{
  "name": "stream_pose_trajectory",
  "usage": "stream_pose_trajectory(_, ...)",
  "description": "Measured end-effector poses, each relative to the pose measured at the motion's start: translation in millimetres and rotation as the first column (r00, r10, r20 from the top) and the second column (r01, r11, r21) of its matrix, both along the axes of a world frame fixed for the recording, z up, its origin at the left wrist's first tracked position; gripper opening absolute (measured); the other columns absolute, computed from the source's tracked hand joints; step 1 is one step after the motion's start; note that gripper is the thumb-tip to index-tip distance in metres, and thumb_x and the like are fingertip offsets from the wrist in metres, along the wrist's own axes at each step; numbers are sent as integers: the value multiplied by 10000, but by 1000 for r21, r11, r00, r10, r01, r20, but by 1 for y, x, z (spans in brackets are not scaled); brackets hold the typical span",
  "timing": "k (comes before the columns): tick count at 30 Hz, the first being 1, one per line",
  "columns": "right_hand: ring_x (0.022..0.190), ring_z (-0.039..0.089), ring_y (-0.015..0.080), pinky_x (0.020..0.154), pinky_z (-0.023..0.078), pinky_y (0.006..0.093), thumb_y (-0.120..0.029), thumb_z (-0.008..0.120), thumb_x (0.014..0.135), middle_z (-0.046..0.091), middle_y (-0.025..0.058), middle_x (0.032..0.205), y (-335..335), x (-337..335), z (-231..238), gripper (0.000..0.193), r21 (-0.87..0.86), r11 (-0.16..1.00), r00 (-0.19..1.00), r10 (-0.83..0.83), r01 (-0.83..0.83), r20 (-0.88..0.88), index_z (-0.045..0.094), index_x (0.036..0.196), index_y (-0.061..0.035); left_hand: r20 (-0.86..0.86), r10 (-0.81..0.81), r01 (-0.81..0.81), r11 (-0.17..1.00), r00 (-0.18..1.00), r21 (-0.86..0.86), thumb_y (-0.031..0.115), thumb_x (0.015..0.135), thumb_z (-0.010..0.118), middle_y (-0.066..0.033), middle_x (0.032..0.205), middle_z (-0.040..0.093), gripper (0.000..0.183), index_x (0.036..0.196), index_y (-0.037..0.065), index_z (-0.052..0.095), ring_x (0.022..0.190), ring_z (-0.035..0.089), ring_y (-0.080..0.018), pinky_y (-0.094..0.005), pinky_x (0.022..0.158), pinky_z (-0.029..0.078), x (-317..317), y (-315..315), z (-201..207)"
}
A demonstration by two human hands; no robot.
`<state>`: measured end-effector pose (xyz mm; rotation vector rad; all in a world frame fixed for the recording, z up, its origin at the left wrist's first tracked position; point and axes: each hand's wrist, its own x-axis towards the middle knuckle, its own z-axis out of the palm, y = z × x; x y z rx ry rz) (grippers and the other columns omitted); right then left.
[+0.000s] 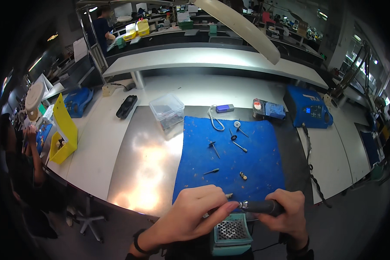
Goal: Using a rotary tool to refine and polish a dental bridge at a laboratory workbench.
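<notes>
My right hand (289,211) is wrapped round a dark rotary handpiece (264,207), its metal nose pointing left. My left hand (195,213) is closed, fingers bent and thumb stretched toward that nose; whatever it pinches is mostly hidden. A small beige piece (229,196) shows just beyond its fingertips; I cannot tell whether it is held. Below the hands is a turquoise box with a perforated metal top (230,229). On the blue cloth (199,151) ahead lie a small tan and dark piece (243,176), a bur (211,171) and several shanked wheels and bits (212,144).
Behind the cloth are a clear plastic box (167,108), a purple-blue device with a strap (224,108) and a blue-topped block (268,109). A blue control unit (308,108) with a cable stands right. Left are a black case (127,106), a yellow bin (65,141) and a co-worker's arm (37,162).
</notes>
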<state>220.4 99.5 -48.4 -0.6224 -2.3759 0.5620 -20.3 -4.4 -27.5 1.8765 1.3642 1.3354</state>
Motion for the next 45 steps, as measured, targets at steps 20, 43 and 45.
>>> stream_pose_trajectory(20, 532, 554, 69, 481, 419, 242, -158, 843, 842, 604, 1, 627, 22, -9, 18, 208, -910, 300, 873, 473, -287, -119, 673, 838, -38, 630, -565, 640, 756, 532, 138, 86, 991, 612, 7, 488, 390, 518, 544, 51, 354, 453, 400, -83, -261, 448, 308, 61, 40, 40)
stream_pose_trajectory(43, 976, 661, 267, 858, 546, 364, -529, 657, 924, 634, 189, 1164, -54, -20, 7, 681, -61, 955, 819, 216, -291, -531, 485, 1353, -29, 824, -566, 356, 775, 23, 522, 245, 1088, 358, -54, 582, 526, 493, 643, 114, 525, 545, 507, -176, -364, 710, 460, 115, -12, 38)
stream_pose_trajectory(45, 888, 674, 275, 836, 548, 358, -570, 606, 943, 630, 209, 1149, -56, -35, 29, 775, -135, 948, 761, 141, -287, -633, 418, 1409, 20, 898, -440, 297, 860, 21, 415, 244, 1036, 454, -86, 659, 588, 381, 723, 86, 600, 616, 560, -216, -352, 656, 449, 123, -27, 47)
